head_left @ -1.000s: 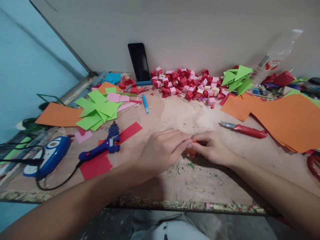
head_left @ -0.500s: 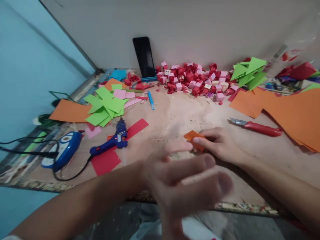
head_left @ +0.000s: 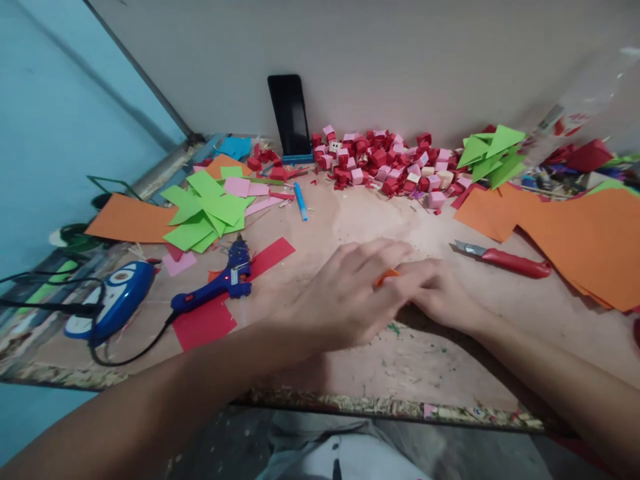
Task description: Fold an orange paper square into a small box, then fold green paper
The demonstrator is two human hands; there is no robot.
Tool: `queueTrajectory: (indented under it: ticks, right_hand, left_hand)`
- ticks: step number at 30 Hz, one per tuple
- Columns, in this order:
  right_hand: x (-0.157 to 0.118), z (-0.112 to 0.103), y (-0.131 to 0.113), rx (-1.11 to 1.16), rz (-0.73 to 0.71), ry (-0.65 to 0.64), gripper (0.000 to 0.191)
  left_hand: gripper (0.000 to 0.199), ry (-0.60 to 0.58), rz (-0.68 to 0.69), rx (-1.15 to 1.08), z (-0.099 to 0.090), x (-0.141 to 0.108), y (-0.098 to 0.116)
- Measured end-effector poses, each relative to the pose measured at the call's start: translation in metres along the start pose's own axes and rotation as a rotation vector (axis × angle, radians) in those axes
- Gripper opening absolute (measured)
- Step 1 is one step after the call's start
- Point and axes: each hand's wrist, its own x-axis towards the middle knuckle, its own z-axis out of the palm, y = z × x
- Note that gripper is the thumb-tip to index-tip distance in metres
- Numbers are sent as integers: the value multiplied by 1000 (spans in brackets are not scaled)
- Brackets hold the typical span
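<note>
On our left, a blue and white thing [head_left: 120,297] with a black cord sits on the tabletop [head_left: 310,250]. Next come green papers [head_left: 227,208] and a blue glue gun [head_left: 206,291] lying over red paper [head_left: 203,328]. No hand is on the glue gun.

Then comes our left hand [head_left: 345,297], palm down, its fingers close together. A little orange paper [head_left: 385,277] peeks out right where our two hands meet. We think we are in the middle of shaping it with our fingers. Our right hand [head_left: 443,293] is curled in beside it. Fingers hide most of the paper, so we can't tell which hand is pinching it.

The next move seems to call for a soft, steady hold, because paper bends easily. To the right lies a red knife [head_left: 517,262], blade out, then big orange sheets [head_left: 587,240].
</note>
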Motion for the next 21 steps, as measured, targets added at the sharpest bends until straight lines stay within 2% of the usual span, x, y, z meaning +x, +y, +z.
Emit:
queueTrajectory:
  ticks: [3,6,11,15,21]
  right_hand:
    - [1,0,3,-18,-16,32,44]
    - [1,0,3,-18,-21,40,43]
    - [1,0,1,-14,-61,47,35]
    - [3,1,-2,1,-61,53,28]
    - [2,1,-3,-16,-56,46,23]
  left_hand:
    - [41,-118,-217,-38,6,8,-15]
    - [30,-158,-296,-123,8,7,-13]
    - [29,-66,-377,-266,5,7,-7]
    - [7,-68,-462,-367,6,8,-13]
    - [12,-10,-445,-474,8,5,-13]
